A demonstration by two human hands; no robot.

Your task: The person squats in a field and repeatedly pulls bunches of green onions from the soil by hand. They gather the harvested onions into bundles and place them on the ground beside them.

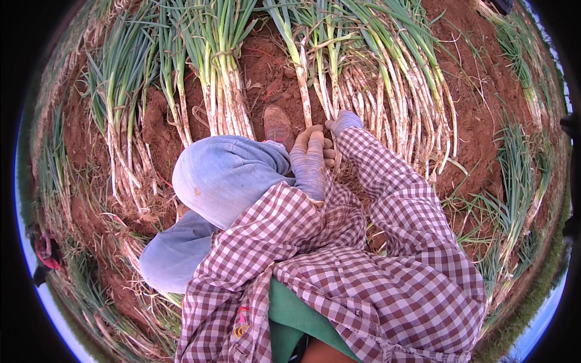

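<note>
Both my hands wear thin, soil-stained gloves. My left hand (311, 159) is curled around the lower end of a green onion stalk (303, 95), whose green leaves point away from me. Just to its right, my right hand (346, 121) touches the white lower stems of other green onions (335, 90); whether its fingers are closed on one is hidden. A broad pile of green onions (408, 104) with white stems and stringy roots lies directly right of my right hand. Left of my hands a thick bundle of green onions (224, 90) lies on the soil.
More green onions (122, 136) lie at the left, with others (513, 195) at the right. My brown shoe (277, 122) stands on red soil (261, 63) beside my bent knee (218, 177). Part of another person (46, 252) shows at the far left rim.
</note>
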